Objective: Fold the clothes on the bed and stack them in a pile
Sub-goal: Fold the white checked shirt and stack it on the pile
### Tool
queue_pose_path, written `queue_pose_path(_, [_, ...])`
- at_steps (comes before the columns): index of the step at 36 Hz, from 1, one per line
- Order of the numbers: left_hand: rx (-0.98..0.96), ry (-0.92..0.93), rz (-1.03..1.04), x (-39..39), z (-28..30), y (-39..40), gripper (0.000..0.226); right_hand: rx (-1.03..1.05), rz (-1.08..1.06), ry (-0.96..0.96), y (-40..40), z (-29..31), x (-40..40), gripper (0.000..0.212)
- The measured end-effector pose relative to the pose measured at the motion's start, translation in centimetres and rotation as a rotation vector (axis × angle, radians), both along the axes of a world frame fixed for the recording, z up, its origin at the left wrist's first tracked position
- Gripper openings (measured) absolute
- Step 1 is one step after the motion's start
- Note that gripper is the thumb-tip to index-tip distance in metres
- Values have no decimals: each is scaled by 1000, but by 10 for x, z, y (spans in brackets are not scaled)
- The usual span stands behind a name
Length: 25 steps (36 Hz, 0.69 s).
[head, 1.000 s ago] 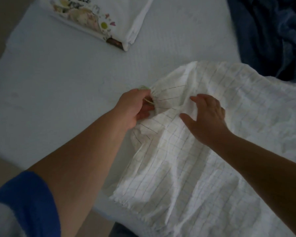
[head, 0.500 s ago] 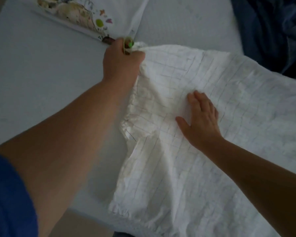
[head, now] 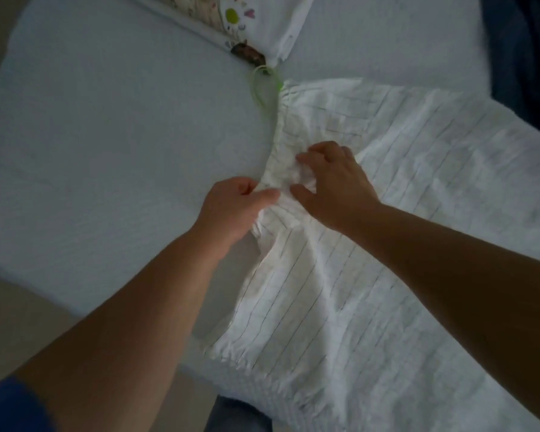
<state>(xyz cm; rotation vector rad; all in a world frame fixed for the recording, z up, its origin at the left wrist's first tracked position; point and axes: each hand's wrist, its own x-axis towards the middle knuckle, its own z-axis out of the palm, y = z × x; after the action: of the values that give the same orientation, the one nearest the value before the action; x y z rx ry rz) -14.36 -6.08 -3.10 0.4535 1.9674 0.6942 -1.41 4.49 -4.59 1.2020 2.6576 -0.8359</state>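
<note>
At frame centre the checked white garment [head: 402, 244], spread on the bed [head: 106, 151] toward lower right, is pinched at its gathered left edge by the left hand [head: 231, 210], the right hand [head: 334, 182] gripping bunched cloth just beside.

We look down on a white checked garment [head: 387, 244] spread over the pale bed [head: 106, 135]; our left hand [head: 231, 210] pinches its gathered edge, and our right hand [head: 334, 179] rests just beside it with fingers curled into the bunched fabric; a green cord [head: 262, 88] trails from the garment's far corner toward a folded printed garment [head: 262, 23]; dark blue cloth [head: 524, 57] lies at far right
</note>
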Motion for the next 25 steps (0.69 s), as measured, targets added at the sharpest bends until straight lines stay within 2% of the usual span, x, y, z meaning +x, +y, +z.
queue_pose_path(4, [127,-14,39,-14,2,-2,26,24,-76,49,-10,-2,-3,53])
queue_pose_path(8, [97,316,-21,-24,-7,-11,27,32,-143,100,-33,6,9,52])
queue_pose_path(10, [78,400,-19,-25,-8,-24,32,41,-172,133,-52,14,22,50])
queue_pose_path(13, [-50,334,6,-16,-6,-54,35,15,-206,135,-91,26,50,49])
queue_pose_path(15, [-163,165,-55,-2,-6,-80,40,-44,-231,102,-118,31,71,49])
queue_pose_path(18, [-227,-77,-200,23,4,-122,39,-125,-214,12,-161,39,102,48])
queue_pose_path(21, [-180,-5,-356,39,8,-148,26,-197,-208,-68,-198,44,125,48])
queue_pose_path(23, [-124,70,-224,44,11,-155,24,-218,-229,-72,-217,44,135,47])
queue_pose_path(25, [-61,48,-1,47,14,-156,25,-220,-260,-48,-232,42,142,46])
